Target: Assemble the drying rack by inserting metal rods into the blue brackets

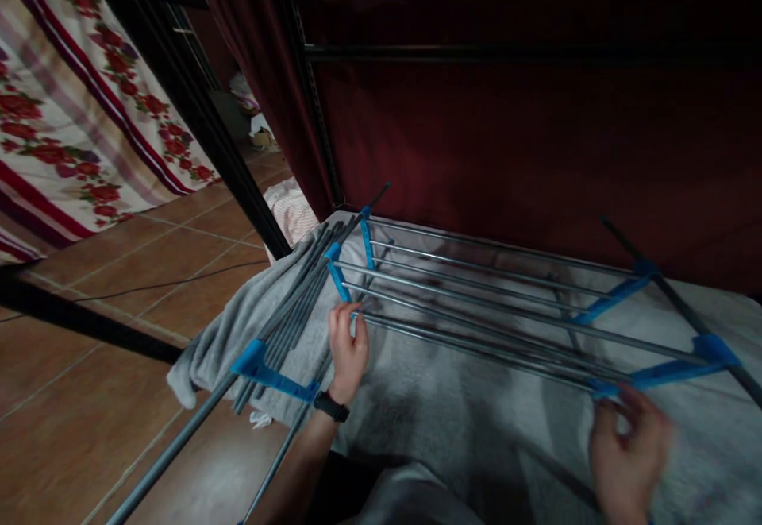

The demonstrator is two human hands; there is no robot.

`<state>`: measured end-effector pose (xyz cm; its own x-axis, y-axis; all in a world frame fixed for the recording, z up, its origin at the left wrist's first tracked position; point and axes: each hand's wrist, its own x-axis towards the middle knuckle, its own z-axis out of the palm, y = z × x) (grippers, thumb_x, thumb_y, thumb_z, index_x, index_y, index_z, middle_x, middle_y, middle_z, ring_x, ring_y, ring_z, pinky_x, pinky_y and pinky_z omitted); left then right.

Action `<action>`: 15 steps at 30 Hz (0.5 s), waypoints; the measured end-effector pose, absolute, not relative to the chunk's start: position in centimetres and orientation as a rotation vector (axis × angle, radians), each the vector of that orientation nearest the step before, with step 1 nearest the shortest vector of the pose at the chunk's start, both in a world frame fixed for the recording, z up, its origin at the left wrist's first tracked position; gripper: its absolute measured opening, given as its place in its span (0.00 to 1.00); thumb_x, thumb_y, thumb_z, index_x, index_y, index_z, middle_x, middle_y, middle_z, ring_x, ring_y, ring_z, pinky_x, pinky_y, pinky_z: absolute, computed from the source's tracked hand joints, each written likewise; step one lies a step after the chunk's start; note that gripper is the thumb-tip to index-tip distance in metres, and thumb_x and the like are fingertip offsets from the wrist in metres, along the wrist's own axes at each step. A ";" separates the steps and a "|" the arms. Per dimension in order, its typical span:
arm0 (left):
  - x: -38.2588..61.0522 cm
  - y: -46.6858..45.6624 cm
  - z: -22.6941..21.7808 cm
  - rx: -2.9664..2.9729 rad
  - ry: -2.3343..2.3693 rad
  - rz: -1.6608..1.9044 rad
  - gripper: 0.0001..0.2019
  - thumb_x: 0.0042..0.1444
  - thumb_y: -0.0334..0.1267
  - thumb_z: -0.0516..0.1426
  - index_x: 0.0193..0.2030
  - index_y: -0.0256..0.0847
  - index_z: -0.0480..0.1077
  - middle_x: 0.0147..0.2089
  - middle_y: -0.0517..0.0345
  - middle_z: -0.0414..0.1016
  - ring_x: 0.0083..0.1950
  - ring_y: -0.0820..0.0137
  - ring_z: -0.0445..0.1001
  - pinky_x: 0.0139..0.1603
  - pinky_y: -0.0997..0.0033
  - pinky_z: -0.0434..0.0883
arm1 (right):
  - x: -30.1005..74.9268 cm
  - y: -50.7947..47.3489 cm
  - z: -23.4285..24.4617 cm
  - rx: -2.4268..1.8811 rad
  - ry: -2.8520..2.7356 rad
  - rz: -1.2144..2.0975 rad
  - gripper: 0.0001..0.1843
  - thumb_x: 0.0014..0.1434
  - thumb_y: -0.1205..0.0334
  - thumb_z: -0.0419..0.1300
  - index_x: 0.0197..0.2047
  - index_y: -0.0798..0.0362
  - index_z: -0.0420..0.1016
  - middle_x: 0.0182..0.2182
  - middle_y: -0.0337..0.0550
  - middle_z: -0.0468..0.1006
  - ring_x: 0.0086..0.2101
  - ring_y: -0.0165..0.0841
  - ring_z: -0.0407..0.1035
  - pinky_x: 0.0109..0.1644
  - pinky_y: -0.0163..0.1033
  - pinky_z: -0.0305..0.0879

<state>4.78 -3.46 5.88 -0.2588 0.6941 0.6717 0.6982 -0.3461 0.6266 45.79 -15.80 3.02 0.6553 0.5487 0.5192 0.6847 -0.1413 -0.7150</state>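
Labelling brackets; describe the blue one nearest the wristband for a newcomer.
Find the grey cloth at left with a bundle of grey rods on it. Near the bundle's lower end, beside the left hand's black wristband, is a blue bracket. Unlike the four brackets joined by crossbars, it carries none.

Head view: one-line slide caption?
Both hands at blue brackets that carry parallel metal rods, over grey cloth.

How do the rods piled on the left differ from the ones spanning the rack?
The piled rods lie bunched close; the rack's rods are mostly spaced apart. The piled rods rest on grey cloth, while the rack's rods run between blue brackets. Both look slim, straight and grey.
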 end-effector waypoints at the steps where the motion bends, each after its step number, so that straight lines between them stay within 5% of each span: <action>1: 4.2 -3.4 4.9 -1.856 -1.844 -1.758 0.07 0.70 0.36 0.52 0.49 0.44 0.71 0.46 0.51 0.75 0.50 0.62 0.75 0.52 0.58 0.74 | 44.9 -16.0 2.0 -1.792 -1.085 -0.085 0.28 0.63 0.40 0.55 0.56 0.50 0.78 0.50 0.62 0.78 0.50 0.54 0.73 0.53 0.62 0.68; 8: 5.3 -3.1 5.4 -2.221 -1.428 -1.409 0.12 0.68 0.30 0.54 0.55 0.42 0.73 0.51 0.48 0.76 0.54 0.60 0.75 0.56 0.57 0.72 | 40.2 -14.3 -0.3 -1.665 -1.013 0.256 0.17 0.65 0.48 0.55 0.48 0.50 0.76 0.45 0.50 0.80 0.45 0.41 0.73 0.49 0.48 0.71; 15: 13.8 -1.7 7.8 -2.589 -0.887 -1.041 0.20 0.70 0.32 0.55 0.68 0.43 0.67 0.59 0.44 0.76 0.62 0.56 0.74 0.66 0.51 0.67 | 43.4 -13.0 1.3 -1.775 -0.684 -0.144 0.19 0.63 0.49 0.55 0.53 0.50 0.70 0.51 0.53 0.73 0.49 0.42 0.67 0.53 0.49 0.69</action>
<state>13.83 -1.72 7.85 0.5684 0.4542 0.6861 0.6052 -0.7957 0.0254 43.37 -12.98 1.28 0.8216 0.3724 0.4317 0.5148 -0.1593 -0.8424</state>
